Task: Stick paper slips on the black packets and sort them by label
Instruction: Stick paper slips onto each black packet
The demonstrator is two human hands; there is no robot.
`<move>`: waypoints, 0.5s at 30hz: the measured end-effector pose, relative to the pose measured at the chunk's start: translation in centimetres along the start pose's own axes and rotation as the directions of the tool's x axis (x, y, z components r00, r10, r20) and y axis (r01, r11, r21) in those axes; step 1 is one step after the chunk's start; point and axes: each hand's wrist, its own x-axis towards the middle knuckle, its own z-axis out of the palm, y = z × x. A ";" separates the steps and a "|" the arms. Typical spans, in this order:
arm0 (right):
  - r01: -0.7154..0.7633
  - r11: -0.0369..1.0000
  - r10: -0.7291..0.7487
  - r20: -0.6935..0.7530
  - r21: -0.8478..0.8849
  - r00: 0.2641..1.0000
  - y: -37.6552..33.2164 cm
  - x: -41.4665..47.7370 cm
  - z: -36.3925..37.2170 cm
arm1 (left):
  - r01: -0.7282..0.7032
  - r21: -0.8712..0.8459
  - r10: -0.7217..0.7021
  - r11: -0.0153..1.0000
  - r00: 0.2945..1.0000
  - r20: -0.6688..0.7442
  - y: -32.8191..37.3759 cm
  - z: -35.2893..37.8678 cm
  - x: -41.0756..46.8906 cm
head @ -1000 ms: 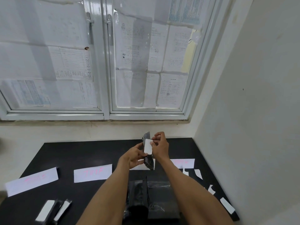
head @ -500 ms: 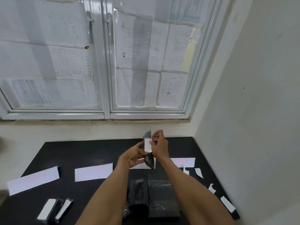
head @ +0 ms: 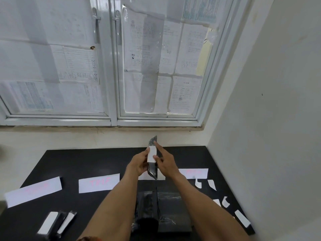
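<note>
Worktop [head: 86, 162] under window | your left hand [head: 139, 164] grips packet [head: 152, 171]; right hand [head: 166, 164] fingers straight, pressing slip [head: 152, 154] | two labelled packets [head: 57, 221] lower left; stack [head: 165, 211] pending.

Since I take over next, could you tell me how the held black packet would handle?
Likely fairly stiff: the black packet stands roughly upright above the left hand without drooping. Probably light, being held aloft at arm's length. Its shiny film may be slippery.

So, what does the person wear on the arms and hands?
No gloves on the left hand or the right hand. The left forearm and right forearm are bare, no sleeves, no watch. Rings: too small to tell. A reddish-orange bit shows at the bottom edge by the left forearm, perhaps cloth.
</note>
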 end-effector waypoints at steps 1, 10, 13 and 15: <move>0.025 0.999 -0.024 0.032 -0.022 0.999 -0.2 0.0 0.1 | -0.008 0.006 0.008 1.000 1.000 -0.016 0.0 -0.1 0.3; -0.118 0.993 0.119 0.099 -0.017 0.988 -0.9 0.6 0.9 | -0.005 0.021 0.006 1.000 0.999 -0.046 0.9 -1.4 0.4; -0.124 0.992 0.127 0.129 -0.026 0.984 -1.3 0.8 1.4 | -0.005 -0.001 0.005 1.000 1.000 -0.017 1.3 -2.2 0.2; -0.126 0.992 0.124 0.152 -0.002 0.981 -1.8 0.8 2.2 | -0.025 -0.026 0.025 0.999 1.000 -0.006 1.4 -3.0 0.1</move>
